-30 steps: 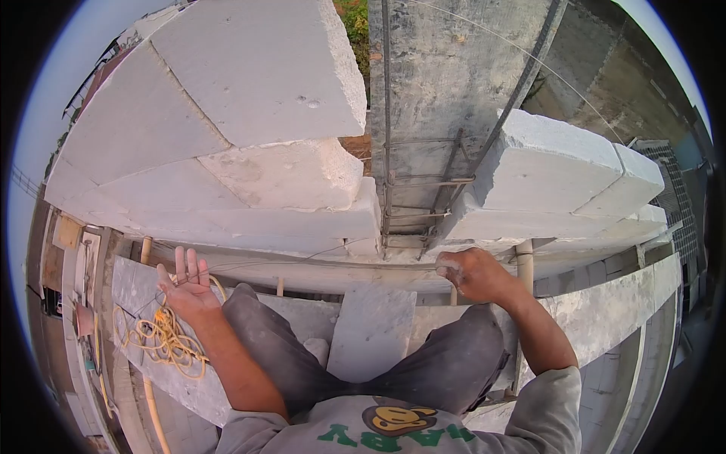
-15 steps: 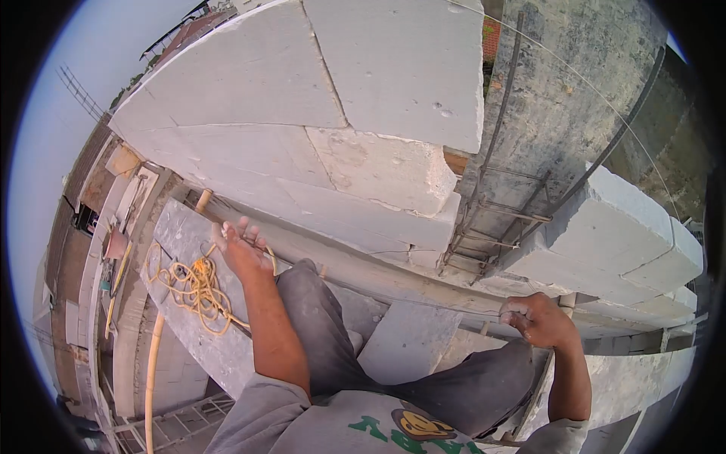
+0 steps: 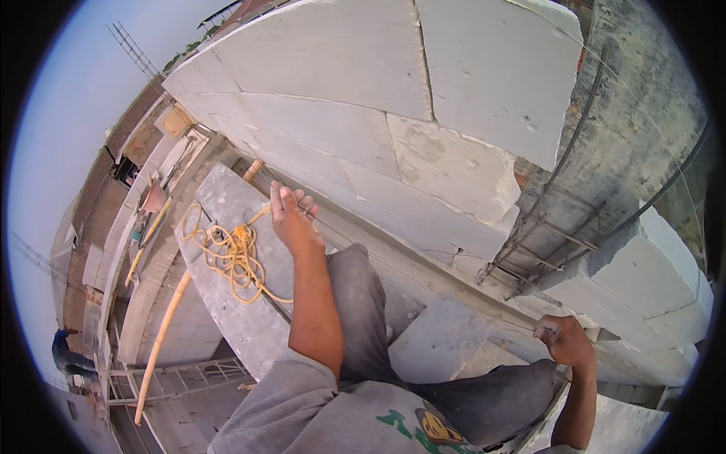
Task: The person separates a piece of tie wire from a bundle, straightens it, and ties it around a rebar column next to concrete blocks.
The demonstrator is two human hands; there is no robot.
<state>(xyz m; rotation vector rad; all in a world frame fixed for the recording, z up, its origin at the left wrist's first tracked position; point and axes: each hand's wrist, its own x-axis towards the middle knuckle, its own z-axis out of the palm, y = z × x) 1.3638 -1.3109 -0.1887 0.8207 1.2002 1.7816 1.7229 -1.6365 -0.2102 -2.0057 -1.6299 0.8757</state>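
My left hand [image 3: 296, 223] is raised over the plank, palm partly up, with its fingers loosely bent and apart. A strand of the tangled yellow rope [image 3: 238, 250] runs up close beside it; I cannot tell whether they touch. My right hand [image 3: 566, 340] is closed, fingers curled in, above my right knee. A thin line seems to stretch along the ledge toward it, but what the fingers hold is hidden. Ahead stands a wall of pale blocks [image 3: 325, 136].
The grey plank [image 3: 219, 181] carries the rope. A steel rebar cage [image 3: 544, 242] rises at the wall's gap, beside more white blocks [image 3: 643, 265]. A bamboo pole [image 3: 162, 340] and a metal ladder [image 3: 181, 378] are lower left. Another person [image 3: 72, 356] is far left.
The view has turned, so the wall and rope appear farther right. My left hand is a bit higher in view, and my right hand remains closed. A distant person has come into sight.
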